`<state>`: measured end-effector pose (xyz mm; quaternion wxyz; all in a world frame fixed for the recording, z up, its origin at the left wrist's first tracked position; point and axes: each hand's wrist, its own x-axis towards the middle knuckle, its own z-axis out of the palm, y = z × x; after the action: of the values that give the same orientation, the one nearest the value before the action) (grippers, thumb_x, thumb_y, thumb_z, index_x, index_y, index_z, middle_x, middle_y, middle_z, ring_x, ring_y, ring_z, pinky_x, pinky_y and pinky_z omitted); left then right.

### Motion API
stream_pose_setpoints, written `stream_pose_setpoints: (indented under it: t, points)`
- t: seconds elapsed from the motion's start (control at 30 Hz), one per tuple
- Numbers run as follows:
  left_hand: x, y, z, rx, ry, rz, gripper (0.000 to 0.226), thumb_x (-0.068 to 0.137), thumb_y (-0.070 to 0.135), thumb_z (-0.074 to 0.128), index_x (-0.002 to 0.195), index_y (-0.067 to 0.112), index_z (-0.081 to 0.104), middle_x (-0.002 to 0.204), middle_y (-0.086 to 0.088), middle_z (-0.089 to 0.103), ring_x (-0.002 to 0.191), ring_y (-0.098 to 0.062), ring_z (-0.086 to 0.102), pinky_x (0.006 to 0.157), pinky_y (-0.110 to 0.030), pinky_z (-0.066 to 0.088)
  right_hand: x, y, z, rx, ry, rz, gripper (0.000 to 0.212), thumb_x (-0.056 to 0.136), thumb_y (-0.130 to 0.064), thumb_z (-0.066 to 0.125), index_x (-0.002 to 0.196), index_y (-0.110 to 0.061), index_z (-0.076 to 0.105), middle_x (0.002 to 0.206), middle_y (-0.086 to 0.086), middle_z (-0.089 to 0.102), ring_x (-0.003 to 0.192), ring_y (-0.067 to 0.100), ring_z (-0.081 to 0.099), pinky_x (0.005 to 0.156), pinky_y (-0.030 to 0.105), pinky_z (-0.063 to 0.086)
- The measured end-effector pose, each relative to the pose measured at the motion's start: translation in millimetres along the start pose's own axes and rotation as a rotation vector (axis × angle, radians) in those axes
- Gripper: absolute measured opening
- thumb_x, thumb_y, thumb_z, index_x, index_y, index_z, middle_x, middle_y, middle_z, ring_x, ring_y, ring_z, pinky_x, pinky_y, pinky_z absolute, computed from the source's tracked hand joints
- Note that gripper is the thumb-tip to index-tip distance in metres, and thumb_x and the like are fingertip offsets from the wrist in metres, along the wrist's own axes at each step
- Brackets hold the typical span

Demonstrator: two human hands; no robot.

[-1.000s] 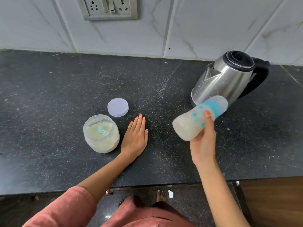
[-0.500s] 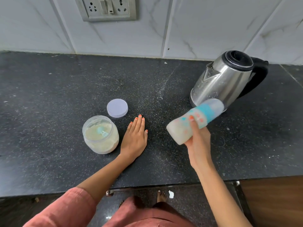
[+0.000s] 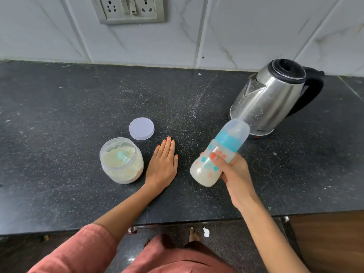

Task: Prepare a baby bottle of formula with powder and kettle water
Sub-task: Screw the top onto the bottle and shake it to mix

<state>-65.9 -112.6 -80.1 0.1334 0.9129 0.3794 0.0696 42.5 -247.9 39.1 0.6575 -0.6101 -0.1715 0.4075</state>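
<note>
Nearest: right hand [image 3: 234,172] curled round the tilted, capped, milky plastic baby bottle [image 3: 218,156], held off the black speckled counter [image 3: 78,107] — I log it lower and further left than a second ago: mixing, likely. Left hand [image 3: 162,166] flat on counter, fingers together.

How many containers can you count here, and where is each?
3. The open powder jar stands on the counter beside the left hand; the right hand holds the baby bottle tilted above the counter; the kettle stands at the back right. None looks hidden.
</note>
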Motion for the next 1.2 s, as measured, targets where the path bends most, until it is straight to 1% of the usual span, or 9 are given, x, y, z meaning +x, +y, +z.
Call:
stream_pose_setpoints:
  t: [0.17, 0.37, 0.53, 0.73, 0.83, 0.9, 1.0, 1.1, 1.2]
  points:
    - [0.5, -0.5, 0.8, 0.026, 0.002, 0.005, 0.074, 0.083, 0.041, -0.012, 0.146, 0.008, 0.008, 0.156, -0.007, 0.005, 0.144, -0.018, 0.003, 0.111, -0.026, -0.007, 13.1, -11.0, 1.0, 0.507, 0.206, -0.057, 0.044, 0.079, -0.027, 0.06, 0.12, -0.015, 0.051, 0.103, -0.001, 0.066, 0.092, 0.01, 0.065, 0.069, 0.027, 0.058]
    - [0.1, -0.2, -1.0, 0.004, -0.001, -0.002, 0.06, 0.094, 0.037, 0.001, 0.147, 0.008, 0.007, 0.156, -0.007, 0.003, 0.144, -0.018, 0.001, 0.111, -0.026, -0.008, -5.3, 1.3, 1.5, -0.104, -0.059, 0.017, 0.046, 0.055, -0.025, 0.084, 0.095, -0.021, 0.061, 0.093, -0.001, 0.07, 0.097, 0.02, 0.065, 0.084, 0.034, 0.053]
    - [-1.2, 0.4, -2.6, 0.0, 0.011, 0.001, 0.06, 0.094, 0.037, 0.001, 0.147, 0.008, 0.008, 0.156, -0.007, 0.004, 0.144, -0.018, 0.002, 0.111, -0.026, -0.007, 9.4, -10.2, 4.3, 0.403, 0.141, -0.087, 0.036, 0.078, -0.024, 0.061, 0.113, -0.017, 0.055, 0.097, -0.003, 0.067, 0.087, 0.007, 0.066, 0.067, 0.025, 0.057]
    - [-0.7, 1.1, -4.3, -0.028, 0.003, -0.008, 0.051, 0.101, 0.027, 0.02, 0.146, 0.007, 0.007, 0.156, -0.007, 0.002, 0.144, -0.018, 0.001, 0.113, -0.027, -0.006, -4.8, -0.8, 2.8, -0.11, -0.083, -0.029, 0.049, 0.05, -0.025, 0.084, 0.095, -0.019, 0.063, 0.091, -0.002, 0.072, 0.09, 0.016, 0.067, 0.079, 0.029, 0.055]
    - [-0.7, 0.7, -3.8, -0.015, -0.001, -0.006, 0.051, 0.101, 0.029, 0.015, 0.147, 0.008, 0.006, 0.157, -0.007, 0.002, 0.144, -0.018, 0.0, 0.113, -0.026, -0.007, 3.0, -9.3, 0.5, 0.19, 0.02, -0.079, 0.05, 0.055, -0.027, 0.084, 0.099, -0.019, 0.063, 0.09, -0.003, 0.072, 0.088, 0.012, 0.068, 0.075, 0.027, 0.057]
    - [-0.8, 0.9, -3.5, -0.003, -0.006, -0.003, 0.057, 0.096, 0.035, 0.003, 0.147, 0.008, 0.006, 0.157, -0.006, 0.002, 0.144, -0.017, 0.001, 0.112, -0.026, -0.008, 9.4, -12.8, 0.9, 0.424, 0.13, -0.103, 0.044, 0.07, -0.026, 0.069, 0.111, -0.016, 0.057, 0.097, -0.003, 0.069, 0.09, 0.009, 0.066, 0.075, 0.026, 0.057]
    - [-0.8, 1.0, -3.7, 0.0, -0.006, -0.002, 0.063, 0.092, 0.037, -0.001, 0.147, 0.008, 0.007, 0.156, -0.007, 0.003, 0.144, -0.018, 0.002, 0.111, -0.025, -0.008, 2.4, -7.8, 6.5, 0.258, 0.076, -0.042, 0.03, 0.074, -0.019, 0.063, 0.103, -0.018, 0.058, 0.095, -0.002, 0.067, 0.089, 0.012, 0.065, 0.078, 0.031, 0.055]
    - [-0.3, 0.6, -3.6, -0.014, -0.011, -0.012, 0.051, 0.1, 0.029, 0.014, 0.147, 0.008, 0.006, 0.157, -0.006, 0.001, 0.144, -0.017, -0.001, 0.112, -0.026, -0.008, -7.1, 1.3, 3.1, -0.062, -0.079, 0.01, 0.049, 0.049, -0.026, 0.084, 0.092, -0.018, 0.063, 0.087, -0.002, 0.072, 0.089, 0.017, 0.066, 0.079, 0.032, 0.055]
    - [-0.5, 0.4, -3.0, -0.009, -0.002, -0.007, 0.056, 0.097, 0.034, 0.007, 0.146, 0.008, 0.008, 0.156, -0.007, 0.004, 0.144, -0.018, 0.002, 0.112, -0.026, -0.007, -0.4, -7.2, 1.3, 0.165, -0.015, -0.044, 0.053, 0.05, -0.033, 0.083, 0.097, -0.018, 0.064, 0.09, -0.003, 0.073, 0.087, 0.011, 0.068, 0.074, 0.027, 0.057]
